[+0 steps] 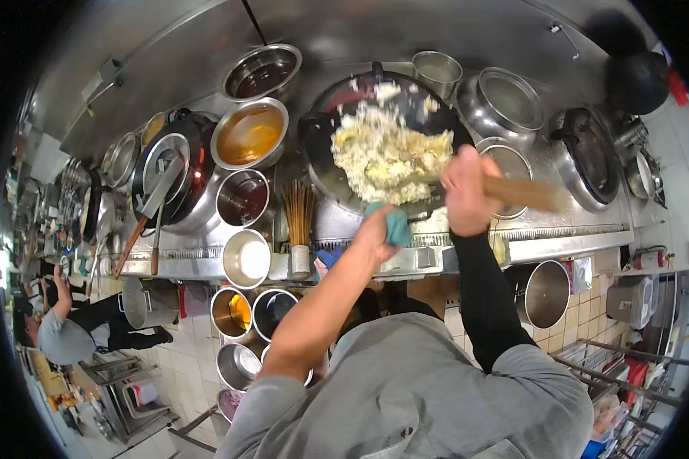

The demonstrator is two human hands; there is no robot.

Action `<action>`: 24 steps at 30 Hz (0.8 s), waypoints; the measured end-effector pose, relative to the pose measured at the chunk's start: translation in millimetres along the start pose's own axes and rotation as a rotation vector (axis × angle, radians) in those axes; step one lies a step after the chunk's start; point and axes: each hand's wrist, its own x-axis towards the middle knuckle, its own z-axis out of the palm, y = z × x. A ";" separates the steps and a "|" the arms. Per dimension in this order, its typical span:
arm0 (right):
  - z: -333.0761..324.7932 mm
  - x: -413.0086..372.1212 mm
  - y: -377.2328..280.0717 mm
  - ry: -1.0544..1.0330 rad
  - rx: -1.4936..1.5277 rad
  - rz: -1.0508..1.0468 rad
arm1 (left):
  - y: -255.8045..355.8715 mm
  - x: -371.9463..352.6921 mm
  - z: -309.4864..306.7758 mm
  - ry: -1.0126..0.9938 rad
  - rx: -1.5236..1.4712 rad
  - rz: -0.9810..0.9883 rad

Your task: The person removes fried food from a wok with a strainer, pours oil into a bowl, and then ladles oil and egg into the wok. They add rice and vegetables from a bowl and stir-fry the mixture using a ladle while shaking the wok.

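A dark wok point(319, 157) sits on the stove in front of me, holding a heap of fried rice with yellow egg point(383, 145). Some of the rice appears lifted up toward the far side. My left hand point(373, 237) is closed on a folded green cloth point(396, 226) right at the wok's near rim. Wrapped round the wooden handle of a wok ladle point(524, 193) is my right hand point(467, 191), at the wok's right edge. Its head is blurred and mostly hidden in the rice.
Left of the wok stand a bowl of orange liquid point(251, 134), a pot of dark sauce point(243, 197) and a bamboo brush point(298, 210). Metal bowls point(507, 99) and a strainer point(509, 164) are at right. Below the counter edge are several pots point(231, 312). Another person point(69, 333) stands far left.
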 end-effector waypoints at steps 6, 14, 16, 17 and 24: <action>17.4 33.1 1.3 -0.015 -0.049 -0.192 | -80.2 9.3 -138.3 0.006 0.194 0.083; -5.0 -10.7 6.7 -0.137 -0.235 -0.053 | -3.4 36.5 -29.6 -0.221 0.038 -0.088; 13.3 11.4 24.2 -0.137 -0.340 -0.093 | -30.6 43.5 -54.2 -0.112 0.103 0.056; 14.5 23.5 23.0 -0.196 -0.367 -0.155 | -43.5 42.4 -65.0 -0.061 0.144 0.128; 7.2 83.0 -82.3 -0.856 -0.079 -0.489 | -62.5 -32.9 -32.6 0.011 -0.010 0.022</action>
